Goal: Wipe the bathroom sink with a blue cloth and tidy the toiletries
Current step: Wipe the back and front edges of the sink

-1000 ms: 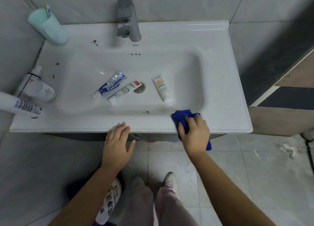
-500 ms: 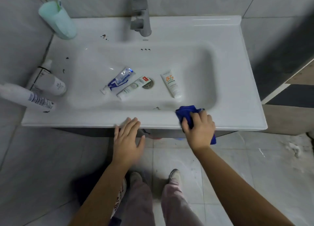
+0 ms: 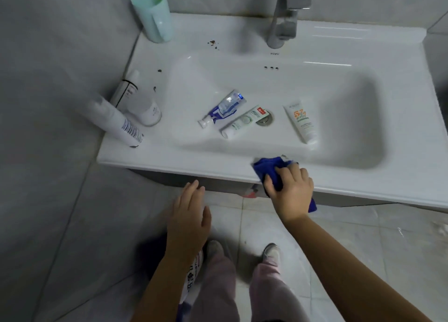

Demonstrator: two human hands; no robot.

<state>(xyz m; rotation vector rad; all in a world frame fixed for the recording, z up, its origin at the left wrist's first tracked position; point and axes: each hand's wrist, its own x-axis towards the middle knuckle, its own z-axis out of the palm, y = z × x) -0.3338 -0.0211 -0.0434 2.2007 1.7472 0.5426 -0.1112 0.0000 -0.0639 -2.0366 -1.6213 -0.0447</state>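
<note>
The faucet (image 3: 286, 18) top runs off the upper edge; the right hand (image 3: 291, 190) hides much of the blue cloth (image 3: 269, 167).

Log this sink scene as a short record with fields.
right hand: presses blue cloth on the sink's front rim
left hand: open, empty, below the rim
basin: three tubes lying near the drain
left ledge: two bottles, green cup
dirt: brown specks near the tap

I see a deep blue cloth (image 3: 269, 169), white sink (image 3: 363, 55) with brown specks (image 3: 212, 44), mint green cup (image 3: 152, 13), white tube with orange print (image 3: 301, 121), blue-and-white tube (image 3: 224, 109)
</note>
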